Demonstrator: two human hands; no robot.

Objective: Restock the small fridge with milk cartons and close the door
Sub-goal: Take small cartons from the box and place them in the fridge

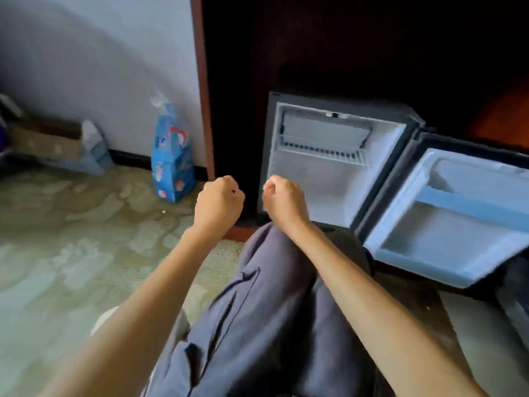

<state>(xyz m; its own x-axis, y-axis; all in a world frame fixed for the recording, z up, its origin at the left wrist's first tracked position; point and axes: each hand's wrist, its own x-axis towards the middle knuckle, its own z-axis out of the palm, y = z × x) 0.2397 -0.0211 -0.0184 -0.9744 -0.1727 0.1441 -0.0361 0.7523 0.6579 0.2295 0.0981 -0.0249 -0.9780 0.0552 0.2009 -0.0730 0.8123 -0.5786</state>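
Observation:
The small fridge (337, 167) sits low inside a dark wooden cabinet, its white interior showing only a wire shelf. Its door (446, 219) hangs wide open to the right, with white pockets and a blue rail. A blue plastic-wrapped pack of milk cartons (171, 161) stands on the floor to the left, against the wall. My left hand (219, 202) and my right hand (282, 200) are both held out as closed fists in front of the fridge's lower left corner, each holding nothing. The pack lies to the left of my left hand, apart from it.
My knee in grey trousers (272, 296) points toward the fridge. A brown cabinet edge (204, 90) separates the wall from the fridge niche. A cardboard box (45, 141) and bags lie at the far left along the wall. Pale patterned carpet (71, 239) covers the floor.

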